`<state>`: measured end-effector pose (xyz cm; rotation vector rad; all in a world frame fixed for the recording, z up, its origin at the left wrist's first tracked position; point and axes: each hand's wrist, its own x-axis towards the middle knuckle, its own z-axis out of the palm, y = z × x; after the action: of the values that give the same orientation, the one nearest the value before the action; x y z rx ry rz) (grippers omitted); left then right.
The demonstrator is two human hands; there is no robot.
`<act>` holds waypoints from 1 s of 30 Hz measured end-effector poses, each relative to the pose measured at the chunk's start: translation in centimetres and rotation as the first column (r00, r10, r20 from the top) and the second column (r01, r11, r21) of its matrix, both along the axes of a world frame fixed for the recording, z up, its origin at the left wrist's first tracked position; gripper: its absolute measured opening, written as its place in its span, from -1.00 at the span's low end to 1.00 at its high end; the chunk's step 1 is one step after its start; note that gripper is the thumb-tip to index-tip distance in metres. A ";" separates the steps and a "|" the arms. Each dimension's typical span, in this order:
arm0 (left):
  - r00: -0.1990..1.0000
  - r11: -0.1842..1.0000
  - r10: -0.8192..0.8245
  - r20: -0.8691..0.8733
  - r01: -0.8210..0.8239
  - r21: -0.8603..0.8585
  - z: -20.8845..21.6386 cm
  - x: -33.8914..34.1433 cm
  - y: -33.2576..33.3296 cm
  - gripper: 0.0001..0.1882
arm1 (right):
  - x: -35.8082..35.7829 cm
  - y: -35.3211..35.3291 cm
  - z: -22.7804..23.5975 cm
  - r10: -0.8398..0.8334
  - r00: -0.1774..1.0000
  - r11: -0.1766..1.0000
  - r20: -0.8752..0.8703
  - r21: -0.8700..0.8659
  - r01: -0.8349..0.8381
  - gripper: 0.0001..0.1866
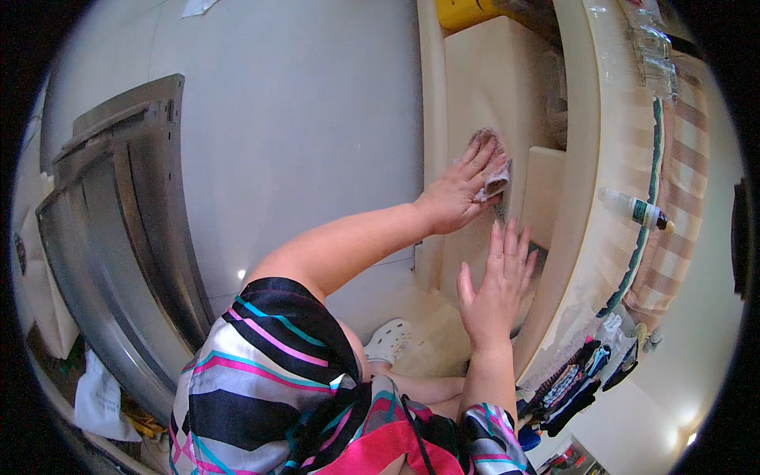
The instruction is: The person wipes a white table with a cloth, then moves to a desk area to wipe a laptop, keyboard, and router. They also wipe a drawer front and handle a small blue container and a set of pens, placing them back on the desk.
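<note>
My left hand (463,184) reaches across and presses a pale, crumpled cloth (497,184) against a cream panel (480,71) of a piece of furniture. Its fingers lie over the cloth, and part of the cloth sticks out beyond them. Closer to me, my right hand (497,289) is raised beside the cream furniture with its fingers stretched out and apart. Nothing is in it. I cannot tell whether its fingertips touch the panel.
Left stands a dark grey metal-framed piece (150,214). Right, the cream top (586,182) carries a checked cushion (677,190) and a small bottle (633,208). A yellow object (467,13) sits at the far end. A white clog (388,340) is below, and clothes (574,380) hang at lower right.
</note>
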<state>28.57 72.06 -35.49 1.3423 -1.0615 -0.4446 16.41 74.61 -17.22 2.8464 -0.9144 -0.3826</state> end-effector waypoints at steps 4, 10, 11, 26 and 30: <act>0.999 0.999 -0.032 -0.015 0.031 -0.045 0.7 -0.7 -0.1 -0.21 | -2.3 -3.9 -4.0 0.008 1.000 0.999 -0.001 -0.052 -0.008 -0.05; 0.985 0.972 0.172 0.019 -0.167 -0.163 0.7 2.1 -3.9 -0.24 | -3.2 -4.4 -7.9 0.081 0.986 0.993 0.147 -0.095 -0.067 -0.04; 0.975 0.962 0.223 0.007 -0.219 -0.163 1.0 2.5 -4.5 -0.26 | -3.3 -4.4 -7.9 0.088 0.985 0.993 0.147 -0.094 -0.074 -0.05; 0.712 0.997 -0.030 0.702 -0.028 0.071 6.9 11.2 -6.5 -0.60 | -3.0 -4.5 -7.8 0.026 0.988 0.997 0.151 -0.077 -0.014 -0.07; 0.702 0.946 -0.082 0.707 -0.169 0.277 8.0 15.3 -10.3 -0.62 | -3.3 -4.6 -7.7 0.076 0.977 0.995 0.201 -0.084 -0.060 -0.10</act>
<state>43.83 61.72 -27.49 1.9113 -1.6410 -0.0281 13.15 69.98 -24.92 2.8739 -0.8413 -0.0455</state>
